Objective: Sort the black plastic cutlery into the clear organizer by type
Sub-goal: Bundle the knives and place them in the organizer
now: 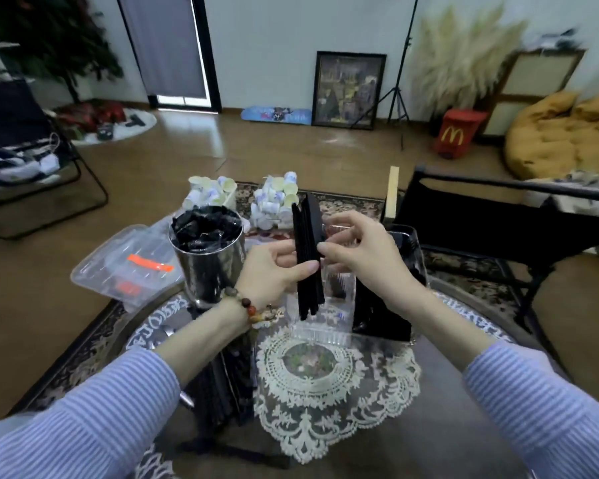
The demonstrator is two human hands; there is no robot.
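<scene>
Both hands over the clear organizer: left hand grips 1 bundle of black cutlery, count unclear; right hand pinches its edge. 1 steel cup left of organizer.

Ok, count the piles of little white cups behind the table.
2. One pile of white cups sits behind the metal canister; the other pile is just right of it, behind the black cutlery bundle held in both hands. More may be hidden.

Head view looks forward and down, near the table.
</scene>
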